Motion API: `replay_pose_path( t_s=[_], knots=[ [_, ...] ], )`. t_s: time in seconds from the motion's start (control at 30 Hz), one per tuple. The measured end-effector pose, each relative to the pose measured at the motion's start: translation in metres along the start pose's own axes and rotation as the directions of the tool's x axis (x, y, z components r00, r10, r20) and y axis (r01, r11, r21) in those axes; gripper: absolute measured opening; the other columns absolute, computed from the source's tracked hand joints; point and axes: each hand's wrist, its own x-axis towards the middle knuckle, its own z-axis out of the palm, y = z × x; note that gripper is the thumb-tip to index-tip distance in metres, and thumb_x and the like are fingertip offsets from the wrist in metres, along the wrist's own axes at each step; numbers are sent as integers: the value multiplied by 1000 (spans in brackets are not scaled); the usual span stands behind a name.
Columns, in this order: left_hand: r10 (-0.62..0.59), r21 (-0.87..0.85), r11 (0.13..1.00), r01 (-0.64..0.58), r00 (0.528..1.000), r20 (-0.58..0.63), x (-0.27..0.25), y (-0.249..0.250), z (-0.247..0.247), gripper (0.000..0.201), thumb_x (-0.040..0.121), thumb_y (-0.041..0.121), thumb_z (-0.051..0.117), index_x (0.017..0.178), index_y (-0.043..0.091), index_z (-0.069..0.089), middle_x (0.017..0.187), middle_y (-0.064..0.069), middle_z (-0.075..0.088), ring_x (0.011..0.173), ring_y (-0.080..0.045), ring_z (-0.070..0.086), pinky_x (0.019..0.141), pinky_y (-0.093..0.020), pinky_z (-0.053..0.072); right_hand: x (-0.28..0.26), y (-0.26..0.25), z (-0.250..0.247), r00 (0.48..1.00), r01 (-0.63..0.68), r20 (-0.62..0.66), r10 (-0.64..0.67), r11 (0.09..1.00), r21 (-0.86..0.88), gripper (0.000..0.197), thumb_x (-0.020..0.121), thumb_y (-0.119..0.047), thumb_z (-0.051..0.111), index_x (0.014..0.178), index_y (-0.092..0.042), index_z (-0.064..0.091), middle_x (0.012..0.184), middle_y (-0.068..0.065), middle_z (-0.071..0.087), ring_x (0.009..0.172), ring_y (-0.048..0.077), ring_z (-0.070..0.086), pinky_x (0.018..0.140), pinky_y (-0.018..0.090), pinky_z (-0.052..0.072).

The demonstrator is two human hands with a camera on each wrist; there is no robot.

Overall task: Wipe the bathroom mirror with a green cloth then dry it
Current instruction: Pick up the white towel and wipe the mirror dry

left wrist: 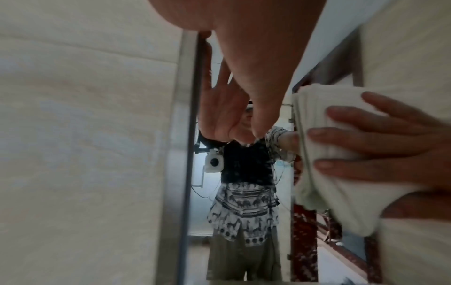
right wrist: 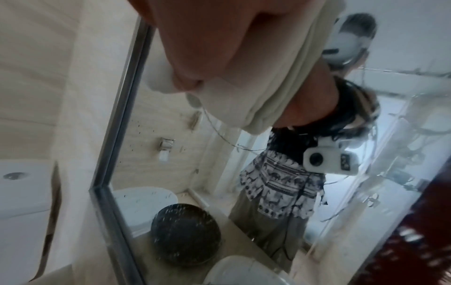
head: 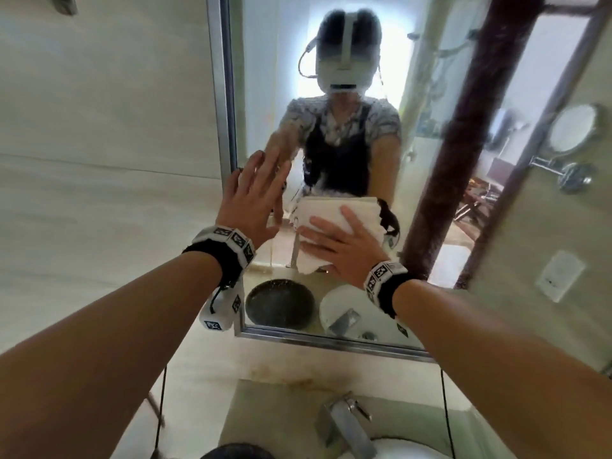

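The bathroom mirror (head: 331, 77) hangs in a metal frame (head: 220, 94) straight ahead. My left hand (head: 255, 197) lies flat on the glass near the frame's left edge, fingers straight and spread, holding nothing. My right hand (head: 344, 246) presses a folded pale, whitish-green cloth (head: 331, 210) against the lower middle of the glass with straight, spread fingers. From the left wrist, the left hand (left wrist: 244, 77) meets its reflection, and the right hand (left wrist: 390, 138) covers the cloth (left wrist: 317, 154). In the right wrist view the cloth (right wrist: 256, 96) hangs below the right hand (right wrist: 207, 48). Fine specks dot the lower glass.
A chrome tap (head: 347, 422) and white basin (head: 397, 452) sit below the mirror. A round swing-arm mirror (head: 576, 127) and a wall socket (head: 559, 274) are on the right wall. Beige tiled wall (head: 99, 127) fills the left. A dark round bin and a toilet show as reflections.
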Motion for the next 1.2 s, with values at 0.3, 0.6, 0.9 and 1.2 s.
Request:
replay_pose_path(
  t_s=[0.3, 0.6, 0.9, 1.2],
  knots=[
    [-116, -34, 993, 117, 993, 22, -20, -72, -23, 136, 57, 43, 88, 157, 13, 1, 164, -13, -2, 150, -34, 1, 118, -60, 13, 12, 81, -86, 873, -486, -3, 487, 872, 67, 76, 87, -71, 42, 152, -47, 12, 164, 2, -9, 149, 38, -9, 104, 79, -1],
    [-73, -87, 992, 90, 980, 186, -5, -97, -10, 155, 51, 63, 85, 151, 22, -25, 162, 4, -21, 150, -25, -13, 118, -60, 10, 93, 46, -95, 674, -695, -100, 732, 673, 252, 69, 93, -73, 23, 153, -44, 7, 164, 5, -4, 149, 38, -6, 105, 77, 1],
    [-48, -93, 994, 63, 986, 162, -5, -101, 7, 159, 47, 59, 89, 150, 23, -26, 161, 4, -24, 149, -27, -17, 114, -67, 15, 83, -41, -28, 955, -284, -72, 288, 957, 65, 78, 87, -68, 41, 154, -42, 8, 164, 0, -5, 149, 36, -5, 106, 77, 2],
    [-58, -58, 996, 72, 975, 215, -4, -99, 3, 163, 46, 70, 82, 144, 21, -39, 157, 0, -34, 147, -30, -22, 110, -71, 17, 84, -7, -48, 978, -190, -68, 195, 979, 71, 96, 85, -60, 55, 157, -19, 6, 164, 3, 1, 151, 26, 1, 119, 58, 2]
  ],
)
